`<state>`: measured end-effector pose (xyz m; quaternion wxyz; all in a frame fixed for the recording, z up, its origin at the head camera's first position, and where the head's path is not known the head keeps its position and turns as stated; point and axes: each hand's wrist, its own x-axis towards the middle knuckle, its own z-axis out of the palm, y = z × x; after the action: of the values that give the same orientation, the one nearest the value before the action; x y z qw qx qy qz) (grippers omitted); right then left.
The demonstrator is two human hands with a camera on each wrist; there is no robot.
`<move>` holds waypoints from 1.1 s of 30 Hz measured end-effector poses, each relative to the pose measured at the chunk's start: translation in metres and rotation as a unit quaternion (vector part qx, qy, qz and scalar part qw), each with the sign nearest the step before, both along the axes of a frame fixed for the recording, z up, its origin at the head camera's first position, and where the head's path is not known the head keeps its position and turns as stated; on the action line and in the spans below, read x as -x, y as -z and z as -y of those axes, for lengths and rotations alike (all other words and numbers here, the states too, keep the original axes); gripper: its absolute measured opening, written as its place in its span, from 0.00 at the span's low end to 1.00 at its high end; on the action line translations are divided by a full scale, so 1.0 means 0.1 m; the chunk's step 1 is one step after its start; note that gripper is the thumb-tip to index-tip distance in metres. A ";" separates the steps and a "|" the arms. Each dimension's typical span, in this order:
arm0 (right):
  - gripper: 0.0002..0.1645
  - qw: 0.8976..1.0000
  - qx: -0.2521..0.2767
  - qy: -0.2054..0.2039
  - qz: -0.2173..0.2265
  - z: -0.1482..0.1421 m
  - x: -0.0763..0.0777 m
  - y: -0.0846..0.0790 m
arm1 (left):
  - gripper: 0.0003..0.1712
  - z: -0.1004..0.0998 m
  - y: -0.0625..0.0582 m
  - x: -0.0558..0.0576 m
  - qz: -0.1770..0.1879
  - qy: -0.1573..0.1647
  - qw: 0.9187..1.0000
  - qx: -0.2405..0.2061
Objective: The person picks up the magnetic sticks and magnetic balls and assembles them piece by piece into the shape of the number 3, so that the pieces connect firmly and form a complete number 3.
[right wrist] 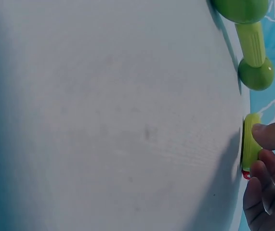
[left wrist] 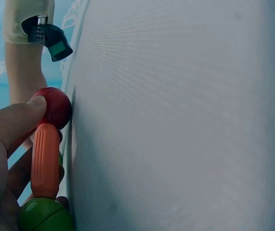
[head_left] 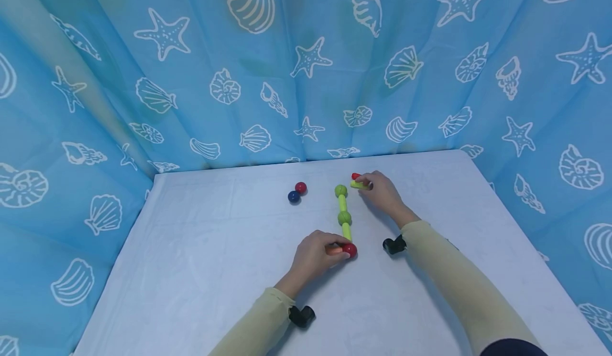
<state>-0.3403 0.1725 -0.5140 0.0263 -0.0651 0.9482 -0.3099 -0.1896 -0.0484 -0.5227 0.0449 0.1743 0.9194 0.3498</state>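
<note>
In the head view my left hand [head_left: 315,255] grips a red ball [head_left: 349,249] at the near end of a chain of balls and rods. The left wrist view shows the thumb on this ball, an orange ridged rod [left wrist: 45,161] joined to it and a green ball [left wrist: 45,215] beyond. Two light-green rods [head_left: 342,203] and two green balls [head_left: 344,218] run from the red ball towards the back. Right of the far green ball, my right hand [head_left: 380,190] pinches a loose yellow-green rod [right wrist: 251,144] at the tabletop. A small red piece [head_left: 356,176] shows beside that rod, partly hidden.
A loose red ball [head_left: 300,187] and a dark blue ball [head_left: 294,196] lie together left of the chain. The white-covered table [head_left: 215,249] ends at a blue curtain [head_left: 201,79] with shell prints. Dark wrist cameras [head_left: 302,317] stick out below both wrists.
</note>
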 end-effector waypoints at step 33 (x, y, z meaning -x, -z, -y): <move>0.14 1.000 -0.002 0.016 0.003 -0.10 -0.05 0.05 | 0.17 0.00 -0.03 -0.02 0.008 -0.007 1.000 0.002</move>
<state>-0.3358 0.1822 -0.5190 0.0243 -0.0491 0.9495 -0.3089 -0.1880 -0.0486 -0.5200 0.0500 0.1649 0.9208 0.3499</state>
